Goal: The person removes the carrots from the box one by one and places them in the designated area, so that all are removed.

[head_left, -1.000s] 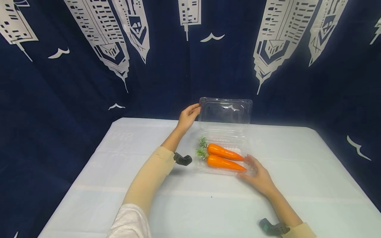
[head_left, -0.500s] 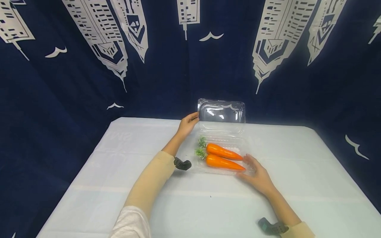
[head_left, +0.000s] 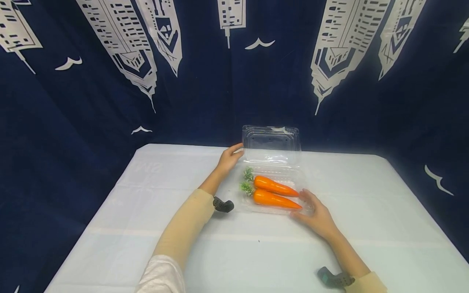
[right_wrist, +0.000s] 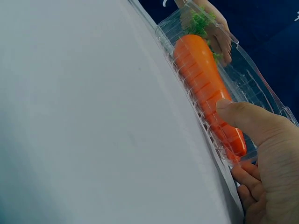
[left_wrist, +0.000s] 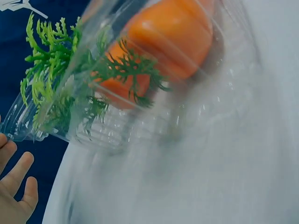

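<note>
In the head view, two orange carrots with green tops, the rear carrot and the front carrot, lie side by side in a clear plastic clamshell container. Its hinged lid stands raised at the back. Fingertips of my left hand touch the lid's left edge; the left wrist view shows those fingers fairly straight and spread. My right hand grips the container's right end. In the right wrist view its thumb lies over the near wall, with the other fingers curled at the end.
A white-covered table carries the container near its far edge. Behind hangs a dark blue curtain with white building prints. Each forearm has a dark wrist device on it.
My left hand has moved down along with the raised lid, whose top edge sits lower in the head view. The right hand, the container's base and the carrots stay in place.
</note>
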`<state>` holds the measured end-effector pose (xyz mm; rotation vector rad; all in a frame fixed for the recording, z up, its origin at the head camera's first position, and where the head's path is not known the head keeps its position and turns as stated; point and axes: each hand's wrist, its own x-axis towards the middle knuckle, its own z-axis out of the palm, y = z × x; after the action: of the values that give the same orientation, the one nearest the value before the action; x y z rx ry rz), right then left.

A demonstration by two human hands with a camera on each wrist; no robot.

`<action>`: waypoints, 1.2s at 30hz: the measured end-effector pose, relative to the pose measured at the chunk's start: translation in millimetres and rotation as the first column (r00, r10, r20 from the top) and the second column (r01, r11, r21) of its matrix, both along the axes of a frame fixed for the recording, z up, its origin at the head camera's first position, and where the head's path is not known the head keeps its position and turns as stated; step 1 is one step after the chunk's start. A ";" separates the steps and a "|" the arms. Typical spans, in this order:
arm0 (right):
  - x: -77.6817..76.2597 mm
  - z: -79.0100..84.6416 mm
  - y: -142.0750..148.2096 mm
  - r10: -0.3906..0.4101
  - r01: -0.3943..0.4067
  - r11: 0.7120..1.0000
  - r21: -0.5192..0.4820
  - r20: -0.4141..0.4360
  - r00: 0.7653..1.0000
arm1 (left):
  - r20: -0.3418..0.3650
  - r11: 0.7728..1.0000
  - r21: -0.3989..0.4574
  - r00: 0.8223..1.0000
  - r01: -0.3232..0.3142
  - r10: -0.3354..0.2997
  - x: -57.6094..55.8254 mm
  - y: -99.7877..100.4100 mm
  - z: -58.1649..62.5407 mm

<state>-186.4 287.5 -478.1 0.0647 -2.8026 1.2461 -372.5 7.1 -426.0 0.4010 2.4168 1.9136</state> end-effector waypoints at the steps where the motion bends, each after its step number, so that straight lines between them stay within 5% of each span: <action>1: -0.2 0.2 0.0 0.000 0.000 1.000 -0.001 0.002 1.000 | 0.005 1.000 -0.002 1.000 0.001 -0.001 0.6 -0.7 -0.1; 8: 0.5 1.8 0.5 -0.008 0.008 1.000 0.004 0.016 1.000 | -0.082 1.000 0.014 0.997 -0.011 0.012 13.9 -2.0 6.5; 13: 0.8 1.3 1.5 -0.010 0.010 1.000 0.004 0.017 1.000 | -0.214 0.986 -0.148 0.971 0.073 -0.104 27.7 1.6 11.2; 19: 0.5 0.0 1.8 -0.007 0.007 1.000 0.001 0.014 1.000 | -0.239 0.897 -0.378 0.912 0.229 -0.333 38.2 7.6 16.2; 28: -0.6 -3.0 1.4 -0.006 0.006 1.000 0.012 0.008 1.000 | -0.188 0.749 -0.584 0.845 0.313 -0.500 42.4 17.2 16.7; 36: -1.2 -1.9 1.4 -0.009 0.009 1.000 0.017 0.013 1.000 | -0.153 0.680 -0.665 0.835 0.308 -0.528 43.0 23.3 15.7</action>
<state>-187.6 288.8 -480.0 0.0453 -2.8221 1.2252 -329.5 30.3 -410.3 1.1903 2.6309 0.8302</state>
